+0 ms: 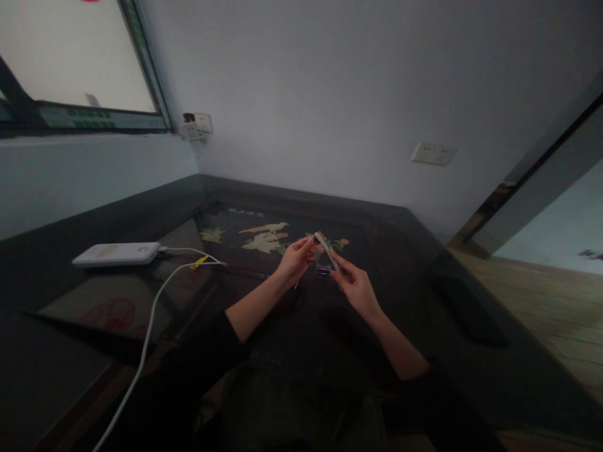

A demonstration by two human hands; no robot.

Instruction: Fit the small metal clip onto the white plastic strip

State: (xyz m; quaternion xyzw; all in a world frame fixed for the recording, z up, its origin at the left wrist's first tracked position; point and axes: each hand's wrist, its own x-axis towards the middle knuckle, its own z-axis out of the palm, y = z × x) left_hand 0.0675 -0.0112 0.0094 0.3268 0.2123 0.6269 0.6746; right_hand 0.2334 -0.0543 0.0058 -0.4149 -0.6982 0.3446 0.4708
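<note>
Above the dark, glossy tabletop (409, 270), near its middle, we held a thin, straight, pale grey strip (325, 243) at a slant, its upper end toward the left. Our right hand (354, 284) grasped the lower end of the strip between thumb and fingers. Our left hand (296, 258) was positioned at the upper end with fingers bent inward; we could not tell whether they clamped the strip or a small dark part beside it. Between the hands we saw a small, shiny, box-shaped item with dark bands (323, 272). Well to the left, we had a white, rectangular power bank (117, 253) resting flat, with a white cable (153, 307) plugged into its right end and a yellow tag (198, 262) on the cable.
</note>
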